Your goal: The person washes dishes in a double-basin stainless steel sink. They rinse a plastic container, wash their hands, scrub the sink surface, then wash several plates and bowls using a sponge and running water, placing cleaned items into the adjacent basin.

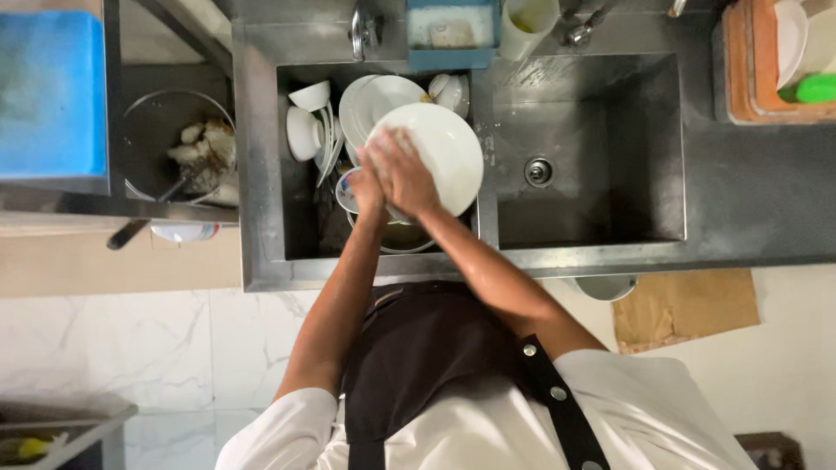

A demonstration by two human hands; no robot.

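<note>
A steel double sink (592, 252) fills the view; its left basin holds stacked white dishes (366, 100), partly hidden. Over them, a white plate (448, 157) is held: the right hand (402, 174) is spread flat on its face, and the left hand (366, 187), mostly hidden, grips its edge.

We see no labels, signs or screens. The nearest things to packaging lie around the sink (261, 157): a flattened piece of brown cardboard (684, 306) on the floor below its right basin, and a blue rectangular box (50, 91) to its left, plain-sided as far as we can tell.
</note>
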